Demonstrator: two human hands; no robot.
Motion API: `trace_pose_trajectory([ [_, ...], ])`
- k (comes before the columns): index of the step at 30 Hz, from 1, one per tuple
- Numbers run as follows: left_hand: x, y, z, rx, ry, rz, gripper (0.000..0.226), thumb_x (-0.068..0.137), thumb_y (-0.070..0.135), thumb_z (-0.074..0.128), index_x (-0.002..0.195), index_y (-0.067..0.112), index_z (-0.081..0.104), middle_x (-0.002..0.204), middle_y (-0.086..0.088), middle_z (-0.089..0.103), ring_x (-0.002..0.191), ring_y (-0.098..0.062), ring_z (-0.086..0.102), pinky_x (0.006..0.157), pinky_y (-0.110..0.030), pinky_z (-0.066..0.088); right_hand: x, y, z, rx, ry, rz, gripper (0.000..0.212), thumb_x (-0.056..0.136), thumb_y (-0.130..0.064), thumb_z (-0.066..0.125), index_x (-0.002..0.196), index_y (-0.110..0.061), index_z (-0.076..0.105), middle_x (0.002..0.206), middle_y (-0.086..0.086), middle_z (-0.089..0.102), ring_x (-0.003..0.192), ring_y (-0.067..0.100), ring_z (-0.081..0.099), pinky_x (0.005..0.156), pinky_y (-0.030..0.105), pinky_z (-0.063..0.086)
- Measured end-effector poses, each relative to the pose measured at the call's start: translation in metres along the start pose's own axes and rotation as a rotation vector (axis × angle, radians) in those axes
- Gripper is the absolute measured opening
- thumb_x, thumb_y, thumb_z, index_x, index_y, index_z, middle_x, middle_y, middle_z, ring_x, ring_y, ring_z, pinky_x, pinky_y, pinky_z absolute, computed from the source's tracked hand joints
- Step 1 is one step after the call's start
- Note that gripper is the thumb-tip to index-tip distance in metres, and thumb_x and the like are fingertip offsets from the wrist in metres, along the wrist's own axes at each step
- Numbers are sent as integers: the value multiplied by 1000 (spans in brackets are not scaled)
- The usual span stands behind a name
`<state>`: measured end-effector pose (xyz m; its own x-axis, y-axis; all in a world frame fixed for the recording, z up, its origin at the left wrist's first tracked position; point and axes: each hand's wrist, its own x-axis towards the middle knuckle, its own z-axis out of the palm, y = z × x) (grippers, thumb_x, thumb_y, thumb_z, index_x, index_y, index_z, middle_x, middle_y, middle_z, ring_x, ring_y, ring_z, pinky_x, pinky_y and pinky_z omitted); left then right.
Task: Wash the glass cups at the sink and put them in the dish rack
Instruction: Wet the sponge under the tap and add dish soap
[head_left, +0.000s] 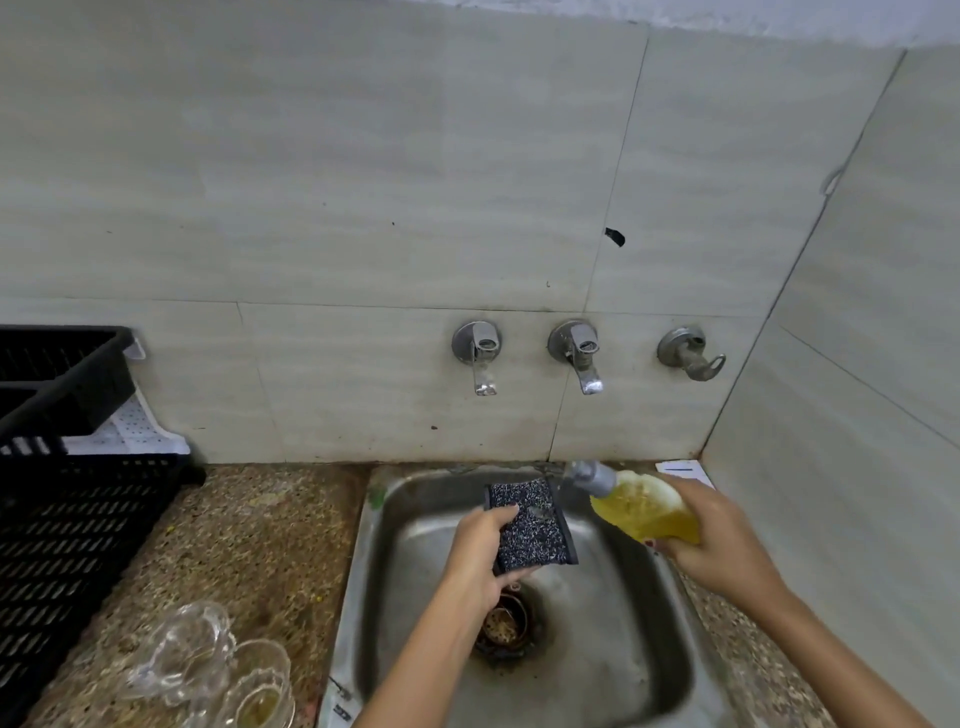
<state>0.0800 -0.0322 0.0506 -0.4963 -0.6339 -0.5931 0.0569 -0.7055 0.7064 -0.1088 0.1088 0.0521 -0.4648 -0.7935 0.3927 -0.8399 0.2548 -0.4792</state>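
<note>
Over the steel sink, my left hand holds a dark speckled scrub pad flat, face up. My right hand grips a yellow soap bottle tipped on its side, its grey nozzle pointing at the pad's far right corner. Several glass cups stand on the speckled counter at the lower left. The black plastic dish rack fills the left edge.
Three wall taps sit above the sink; no water is visibly running. A round drain strainer lies in the basin under my left wrist. A white perforated tray sits behind the rack. Tiled walls close in the back and right.
</note>
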Motion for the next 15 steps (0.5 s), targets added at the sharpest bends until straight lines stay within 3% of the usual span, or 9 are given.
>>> trace_pose_trajectory([
  [2, 15, 0, 2, 9, 3, -7, 13, 88, 9, 59, 101, 11, 56, 93, -10, 65, 85, -25, 61, 61, -37, 51, -1, 9, 15, 177, 65, 217, 60, 58, -4, 85, 112, -15, 62, 97, -8, 61, 92, 14, 57, 76, 22, 38],
  [7, 43, 0, 6, 12, 17, -24, 21, 79, 13, 70, 97, 11, 60, 93, -10, 68, 87, -26, 64, 66, -34, 52, 12, 54, 30, 476, 233, 629, 43, 64, 2, 81, 100, -8, 60, 91, 16, 66, 80, 25, 61, 76, 33, 46],
  [11, 64, -3, 10, 32, 33, -32, 22, 77, 14, 73, 96, 12, 62, 92, -9, 68, 85, -24, 64, 64, -32, 51, 39, 102, 33, 538, 373, 776, 46, 67, 2, 79, 109, 3, 58, 105, 23, 64, 87, 24, 59, 81, 38, 48],
  [15, 84, -5, 14, 22, 82, -59, 22, 75, 10, 74, 93, 11, 62, 93, -11, 68, 85, -26, 64, 61, -33, 51, 73, 143, 45, 537, 515, 864, 55, 66, -1, 80, 115, 0, 55, 113, 20, 62, 101, 33, 61, 90, 47, 49],
])
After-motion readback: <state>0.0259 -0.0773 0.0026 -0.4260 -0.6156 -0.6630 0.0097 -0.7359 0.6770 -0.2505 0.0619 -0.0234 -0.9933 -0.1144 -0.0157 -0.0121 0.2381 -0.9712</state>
